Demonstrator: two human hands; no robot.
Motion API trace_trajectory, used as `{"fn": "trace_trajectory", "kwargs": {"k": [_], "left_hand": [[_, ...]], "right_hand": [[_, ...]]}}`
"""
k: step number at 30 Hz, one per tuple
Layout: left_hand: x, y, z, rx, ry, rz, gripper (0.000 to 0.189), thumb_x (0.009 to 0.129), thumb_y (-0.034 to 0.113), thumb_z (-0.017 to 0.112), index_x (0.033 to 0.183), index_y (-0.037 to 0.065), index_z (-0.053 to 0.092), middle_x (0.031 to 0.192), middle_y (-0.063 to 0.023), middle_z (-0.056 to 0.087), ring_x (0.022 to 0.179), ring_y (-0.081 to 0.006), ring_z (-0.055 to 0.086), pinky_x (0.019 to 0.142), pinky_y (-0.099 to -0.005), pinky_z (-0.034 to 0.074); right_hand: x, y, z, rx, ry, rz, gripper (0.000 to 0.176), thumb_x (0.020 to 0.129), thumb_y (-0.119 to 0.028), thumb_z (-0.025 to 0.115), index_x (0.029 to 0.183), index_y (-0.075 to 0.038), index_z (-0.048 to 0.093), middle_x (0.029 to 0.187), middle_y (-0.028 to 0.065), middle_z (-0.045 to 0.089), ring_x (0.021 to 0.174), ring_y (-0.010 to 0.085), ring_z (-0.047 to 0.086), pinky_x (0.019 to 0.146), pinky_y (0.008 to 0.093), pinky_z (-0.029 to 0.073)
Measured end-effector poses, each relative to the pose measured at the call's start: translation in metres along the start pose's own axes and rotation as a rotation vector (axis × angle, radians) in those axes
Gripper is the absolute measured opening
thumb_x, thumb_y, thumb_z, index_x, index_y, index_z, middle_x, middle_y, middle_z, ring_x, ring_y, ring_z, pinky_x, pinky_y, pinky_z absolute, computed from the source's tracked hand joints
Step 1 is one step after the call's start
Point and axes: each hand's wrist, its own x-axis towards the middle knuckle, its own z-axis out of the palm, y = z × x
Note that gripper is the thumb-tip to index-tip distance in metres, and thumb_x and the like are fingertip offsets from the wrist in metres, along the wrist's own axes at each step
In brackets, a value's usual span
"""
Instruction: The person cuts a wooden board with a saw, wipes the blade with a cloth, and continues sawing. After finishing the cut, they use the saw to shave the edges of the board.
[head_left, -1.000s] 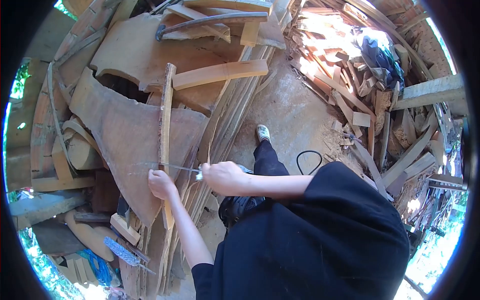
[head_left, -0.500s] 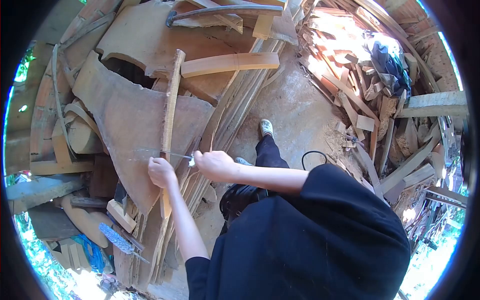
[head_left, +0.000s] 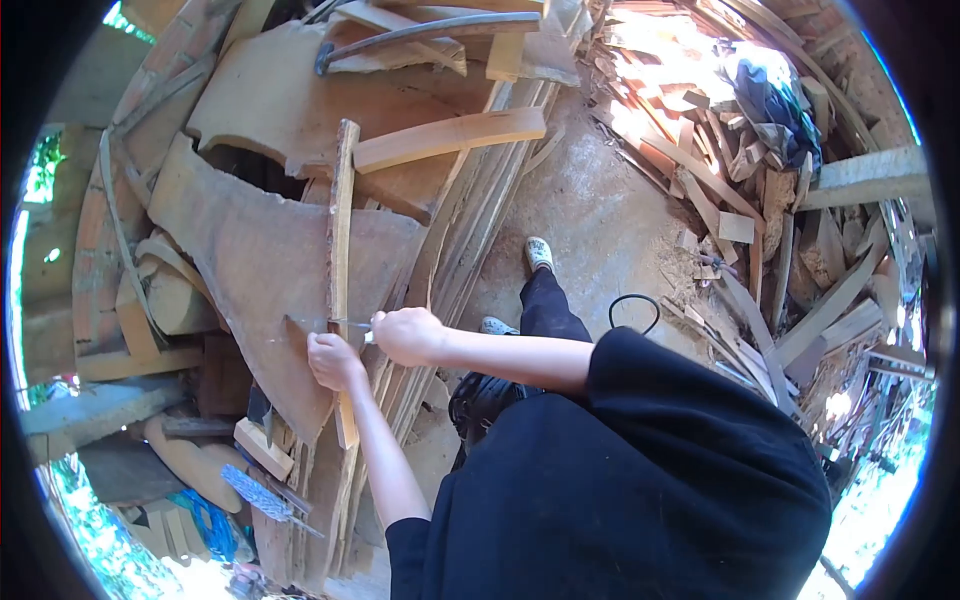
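A long narrow wooden strip [head_left: 342, 240] lies across a large brown wooden slab [head_left: 255, 235]. My left hand [head_left: 335, 361] is closed over the strip's lower part, its fingers curled. My right hand [head_left: 408, 336] is wrapped round the pale handle of a tool with a thin metal blade [head_left: 352, 323], which looks like a saw. The blade crosses the strip just above my left hand. Its far end blurs over the slab, and most of the handle is hidden in my fist.
A curved wooden piece [head_left: 450, 138] touches the strip's upper end. A blue-bristled brush [head_left: 255, 492] lies at lower left. Heaped wood scraps [head_left: 735, 195] and a dark cloth [head_left: 770, 100] are across the dirt floor [head_left: 590, 190]. My shoe [head_left: 539, 252] is on the floor.
My right hand has moved left, closer to the strip, with the bladed tool. My left hand stays on the strip. The whole view has shifted slightly.
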Motion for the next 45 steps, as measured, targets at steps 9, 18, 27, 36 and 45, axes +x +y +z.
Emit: {"fn": "trace_trajectory", "kwargs": {"k": [9, 18, 27, 36, 45], "left_hand": [[0.002, -0.002, -0.002, 0.013, -0.045, 0.036, 0.031, 0.082, 0.019, 0.032, 0.073, 0.001, 0.056, 0.075, -0.0210, 0.060, 0.073, -0.0392, 0.056, 0.066, -0.0499, 0.042], [0.003, -0.002, 0.000, 0.041, -0.006, 0.035, 0.031, 0.080, 0.019, 0.034, 0.080, 0.004, 0.061, 0.080, -0.0182, 0.062, 0.077, -0.0362, 0.058, 0.070, -0.0473, 0.045], [0.006, 0.000, -0.005, 0.079, -0.107, -0.019, 0.026, 0.078, 0.018, 0.037, 0.074, 0.006, 0.060, 0.077, -0.0154, 0.062, 0.073, -0.0346, 0.059, 0.064, -0.0459, 0.047], [0.005, -0.005, 0.002, 0.060, 0.003, 0.043, 0.022, 0.076, 0.016, 0.041, 0.066, 0.006, 0.057, 0.073, -0.0121, 0.061, 0.070, -0.0320, 0.058, 0.061, -0.0418, 0.047], [0.007, -0.005, 0.003, 0.084, -0.028, 0.029, 0.020, 0.076, 0.016, 0.042, 0.066, 0.007, 0.058, 0.070, -0.0107, 0.060, 0.066, -0.0307, 0.056, 0.059, -0.0405, 0.047]], "right_hand": [[-0.087, 0.014, -0.043, -0.157, -0.070, 0.014, 0.021, 0.074, -0.008, 0.053, 0.086, 0.009, 0.051, 0.071, 0.0167, 0.062, 0.064, 0.0281, 0.064, 0.050, 0.0365, 0.050], [-0.011, 0.016, 0.013, 0.000, 0.060, 0.006, 0.018, 0.075, -0.007, 0.050, 0.085, 0.007, 0.047, 0.066, 0.0190, 0.061, 0.060, 0.0317, 0.063, 0.051, 0.0404, 0.050], [-0.072, 0.005, -0.019, -0.171, -0.038, 0.042, 0.012, 0.076, -0.005, 0.049, 0.082, 0.004, 0.045, 0.058, 0.0182, 0.059, 0.054, 0.0299, 0.062, 0.046, 0.0380, 0.049], [-0.034, 0.024, -0.014, -0.214, -0.014, -0.016, 0.009, 0.076, -0.005, 0.047, 0.081, 0.001, 0.043, 0.058, 0.0186, 0.056, 0.055, 0.0342, 0.059, 0.049, 0.0427, 0.047], [-0.042, 0.036, -0.007, -0.157, -0.082, 0.031, 0.017, 0.080, -0.013, 0.049, 0.085, 0.001, 0.038, 0.058, 0.0204, 0.055, 0.058, 0.0383, 0.057, 0.052, 0.0472, 0.043]]}}
